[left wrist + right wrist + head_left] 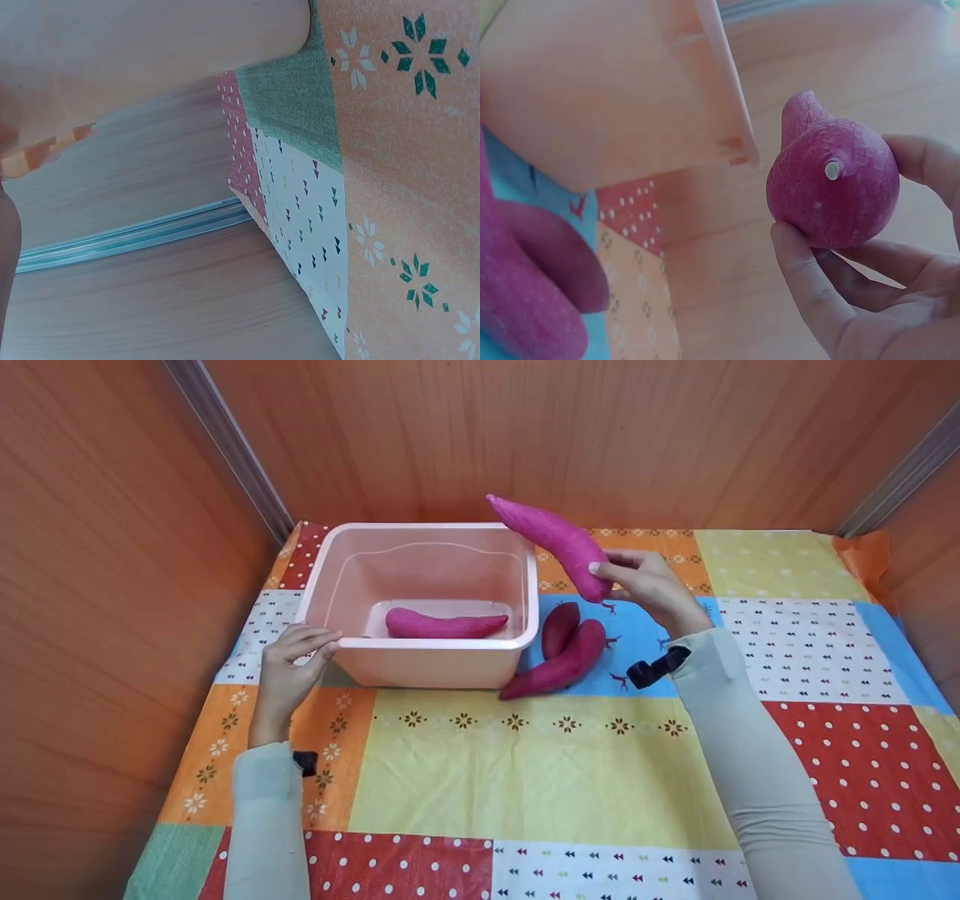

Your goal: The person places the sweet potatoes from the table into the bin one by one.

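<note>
From the head, we see the right hand [654, 585] pinch a sweet potato [559, 540] that pokes out left, while the left hand [291, 666] grips the tub [427, 666]. The left wrist shows us the tub's side; the right, the hand around the potato's fat end.

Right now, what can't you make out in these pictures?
- Head view: lower edge of inner sweet potato, hidden by the tub.
- Head view: part of the rear loose sweet potato, behind the front one.
- Left wrist view: most of the left hand, beyond the edge.
- Right wrist view: the tub's inside, hidden by its wall.
</note>
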### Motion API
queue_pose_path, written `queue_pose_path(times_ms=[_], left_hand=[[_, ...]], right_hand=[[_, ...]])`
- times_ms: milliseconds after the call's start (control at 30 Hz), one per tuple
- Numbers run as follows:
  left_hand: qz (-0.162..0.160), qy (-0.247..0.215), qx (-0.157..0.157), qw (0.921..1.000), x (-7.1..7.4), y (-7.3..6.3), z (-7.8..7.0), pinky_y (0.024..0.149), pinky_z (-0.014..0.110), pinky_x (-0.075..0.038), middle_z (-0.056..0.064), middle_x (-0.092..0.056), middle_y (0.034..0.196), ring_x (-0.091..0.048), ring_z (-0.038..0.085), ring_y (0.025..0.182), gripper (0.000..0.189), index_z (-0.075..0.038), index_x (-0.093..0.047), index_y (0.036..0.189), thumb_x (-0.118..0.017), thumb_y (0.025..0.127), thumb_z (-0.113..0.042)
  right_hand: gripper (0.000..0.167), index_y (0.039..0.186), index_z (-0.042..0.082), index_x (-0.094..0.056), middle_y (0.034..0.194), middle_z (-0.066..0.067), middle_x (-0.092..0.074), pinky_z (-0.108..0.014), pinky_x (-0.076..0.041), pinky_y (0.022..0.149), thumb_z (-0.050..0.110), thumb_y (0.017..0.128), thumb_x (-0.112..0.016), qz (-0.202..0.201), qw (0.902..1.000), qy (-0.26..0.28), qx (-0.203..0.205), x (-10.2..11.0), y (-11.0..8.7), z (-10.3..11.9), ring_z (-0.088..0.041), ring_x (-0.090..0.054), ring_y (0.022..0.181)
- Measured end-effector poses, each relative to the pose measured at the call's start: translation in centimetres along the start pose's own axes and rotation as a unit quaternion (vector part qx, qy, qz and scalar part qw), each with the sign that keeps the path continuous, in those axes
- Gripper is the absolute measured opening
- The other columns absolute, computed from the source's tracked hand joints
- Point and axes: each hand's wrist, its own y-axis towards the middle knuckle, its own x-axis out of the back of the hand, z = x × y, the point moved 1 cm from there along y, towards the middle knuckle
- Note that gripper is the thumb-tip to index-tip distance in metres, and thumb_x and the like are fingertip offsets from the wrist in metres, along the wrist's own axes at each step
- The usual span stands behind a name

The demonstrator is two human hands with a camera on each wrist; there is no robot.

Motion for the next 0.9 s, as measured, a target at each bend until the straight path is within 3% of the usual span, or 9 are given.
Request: queue_pose_path(times_ms=[433, 733, 900], left_hand=[[0.006, -0.001, 0.009, 0.9999, 0.1, -0.1, 0.0, 0.094, 0.010, -0.041, 0.026, -0.070, 0.097, -0.057, 0.004, 0.097, 0.020, 0.009, -0.071, 0.100, -0.071, 0.080, 0.008], [-0.009, 0.010, -0.025, 0.9996, -0.3, -0.2, 3.3, 0.090, 0.010, -0.041, 0.023, -0.071, 0.093, -0.055, 0.000, 0.095, 0.021, 0.007, -0.074, 0.096, -0.073, 0.075, 0.011], [-0.002, 0.011, -0.001, 0.9999, -0.1, -0.2, 1.9, 0.095, 0.009, -0.041, 0.023, -0.071, 0.096, -0.056, 0.002, 0.097, 0.021, 0.006, -0.073, 0.099, -0.072, 0.078, 0.008]], right_hand=[[0.069, 0.141, 0.016, -0.048, 0.136, -0.007, -0.053, -0.039, -0.052, 0.096, 0.042, 0.083, -0.073, 0.020, 0.9989, -0.042, 0.000, -2.8, 0.7, 2.0, -0.024, -0.054, 0.118], [0.061, 0.137, 0.016, -0.052, 0.130, -0.005, -0.058, -0.038, -0.053, 0.093, 0.039, 0.085, -0.072, 0.048, 0.9978, -0.042, 0.020, -4.7, 1.0, 2.9, -0.021, -0.061, 0.111], [0.061, 0.136, 0.017, -0.054, 0.127, -0.004, -0.060, -0.038, -0.054, 0.091, 0.040, 0.083, -0.073, 0.055, 0.9968, -0.054, 0.024, -5.8, 1.1, 3.5, -0.021, -0.061, 0.110]])
